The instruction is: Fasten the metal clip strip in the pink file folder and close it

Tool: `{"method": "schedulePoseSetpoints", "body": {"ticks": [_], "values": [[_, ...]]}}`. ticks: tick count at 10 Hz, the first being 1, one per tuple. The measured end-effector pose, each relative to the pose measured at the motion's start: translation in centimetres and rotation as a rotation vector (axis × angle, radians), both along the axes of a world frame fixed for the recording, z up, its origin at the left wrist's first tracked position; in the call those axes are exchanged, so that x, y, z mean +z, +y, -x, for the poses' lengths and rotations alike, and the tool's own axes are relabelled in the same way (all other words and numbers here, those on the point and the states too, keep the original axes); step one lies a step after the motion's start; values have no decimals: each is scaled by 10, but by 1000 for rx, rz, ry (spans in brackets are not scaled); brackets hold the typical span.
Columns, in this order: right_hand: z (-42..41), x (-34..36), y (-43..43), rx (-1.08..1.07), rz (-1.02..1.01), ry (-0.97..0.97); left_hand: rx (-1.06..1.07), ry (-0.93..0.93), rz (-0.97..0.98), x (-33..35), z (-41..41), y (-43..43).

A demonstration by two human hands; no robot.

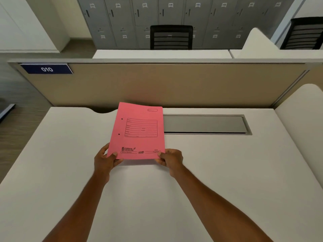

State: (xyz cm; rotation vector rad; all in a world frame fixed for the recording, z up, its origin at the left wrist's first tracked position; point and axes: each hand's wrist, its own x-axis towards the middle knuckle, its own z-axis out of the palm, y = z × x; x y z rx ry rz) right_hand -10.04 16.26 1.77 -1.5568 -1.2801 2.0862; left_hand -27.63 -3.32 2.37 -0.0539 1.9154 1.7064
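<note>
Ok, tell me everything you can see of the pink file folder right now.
The pink file folder looks like thin card and is closed, front cover up. The cover carries a black lined form box, a small box top right, brand print near the bottom edge, and two punched holes along its left side. No metal clip shows. The left hand and right hand pinch its near corners over the white desk; its far corner overlaps the grey cable flap.
</note>
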Motion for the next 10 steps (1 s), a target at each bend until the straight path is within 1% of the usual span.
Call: {"method": "schedulePoseSetpoints", "body": {"ticks": [2, 4, 5, 7, 8, 9, 10], "values": [[19, -11, 4, 51, -79, -89, 23, -20, 59, -18, 13, 6], [22, -20, -2, 75, -228, -206, -16, 45, 163, -31, 28, 3], [21, -22, -1, 112, -316, -228, -54, 105, 234, -37, 33, 2], [17, -22, -2, 208, -492, -284, -82, 362, 504, -41, 35, 6], [13, -19, -2, 254, -522, -305, -134, 438, 677, -39, 36, 5], [7, -16, 0, 301, -561, -317, -201, 494, 774, -35, 32, 5], [1, -13, 1, 372, -605, -351, -250, 599, 803, -31, 24, 9]]}}
